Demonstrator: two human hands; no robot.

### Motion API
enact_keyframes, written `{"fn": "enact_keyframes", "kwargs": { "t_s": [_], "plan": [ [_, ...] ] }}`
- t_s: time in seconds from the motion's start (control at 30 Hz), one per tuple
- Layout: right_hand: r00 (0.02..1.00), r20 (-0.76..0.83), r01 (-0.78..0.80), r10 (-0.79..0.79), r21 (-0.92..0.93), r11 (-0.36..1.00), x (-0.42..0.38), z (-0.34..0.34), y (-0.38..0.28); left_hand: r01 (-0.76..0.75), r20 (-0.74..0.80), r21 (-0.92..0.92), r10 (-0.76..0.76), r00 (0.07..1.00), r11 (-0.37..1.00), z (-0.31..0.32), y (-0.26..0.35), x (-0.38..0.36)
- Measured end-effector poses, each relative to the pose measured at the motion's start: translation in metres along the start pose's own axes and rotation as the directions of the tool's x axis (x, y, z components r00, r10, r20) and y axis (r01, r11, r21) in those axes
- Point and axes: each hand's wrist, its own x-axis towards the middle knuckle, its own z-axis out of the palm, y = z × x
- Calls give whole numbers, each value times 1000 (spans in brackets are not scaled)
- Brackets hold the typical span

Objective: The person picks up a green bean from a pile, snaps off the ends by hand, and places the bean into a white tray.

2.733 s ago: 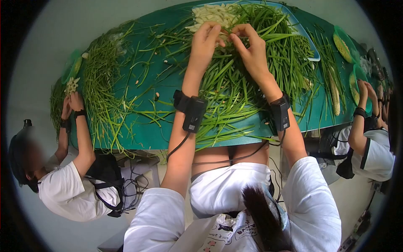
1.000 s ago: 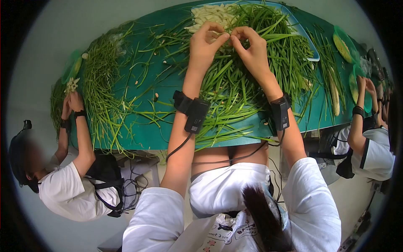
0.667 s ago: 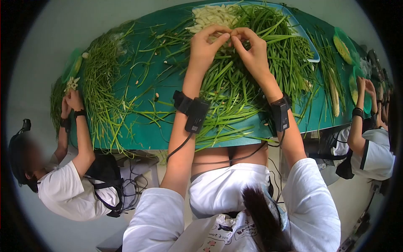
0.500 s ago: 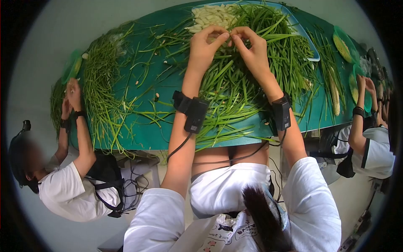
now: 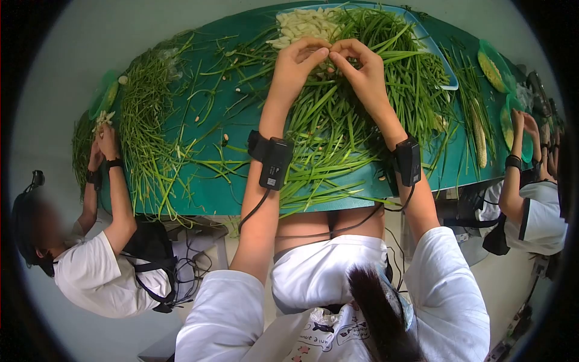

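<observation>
My left hand and my right hand meet fingertip to fingertip above a heap of long green stalks, which look like garlic chives. Both are closed in a pinch. Whatever lies between the fingertips is too small to make out. Just beyond my left fingers, pale peeled pieces are piled on a blue-rimmed tray. More green stalks fill the tray's right side, beyond my right hand. A black device is strapped to each of my wrists, with a cable hanging from it.
Green-topped table carries scattered stalks and small pale bits. Another stalk heap lies at left, near a person's hands holding pale pieces. At right are a corn cob, green baskets and another person's hands.
My hands stay almost in place, with only slight finger and wrist shifts. At left, the other person's hands now show a bunch of pale pieces held up.
</observation>
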Motion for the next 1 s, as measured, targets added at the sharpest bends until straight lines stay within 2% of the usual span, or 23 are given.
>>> {"fn": "enact_keyframes", "kwargs": {
  "t_s": [0.13,0.3,0.47,0.67,0.8,1.0],
  "plan": [
    [1000,-11,0,0,9,1000,1,0,2,-15,-3,95,16,1000,995,-4,-2,0],
    [999,0,37,-37,23,999,1,2,4,68,35,-30,-67,997,997,0,4,-2],
    [1000,0,-18,19,135,991,1,2,7,120,60,-24,-119,991,992,-2,3,-2],
    [1000,11,5,-7,155,988,2,0,10,137,51,-25,-136,989,990,0,6,-3],
    [1000,7,6,-6,130,991,1,1,6,89,47,-1,-89,995,996,-2,5,-2],
    [999,7,32,-32,-13,999,0,0,4,38,-7,79,-37,999,996,-5,3,-2]
  ]
}}
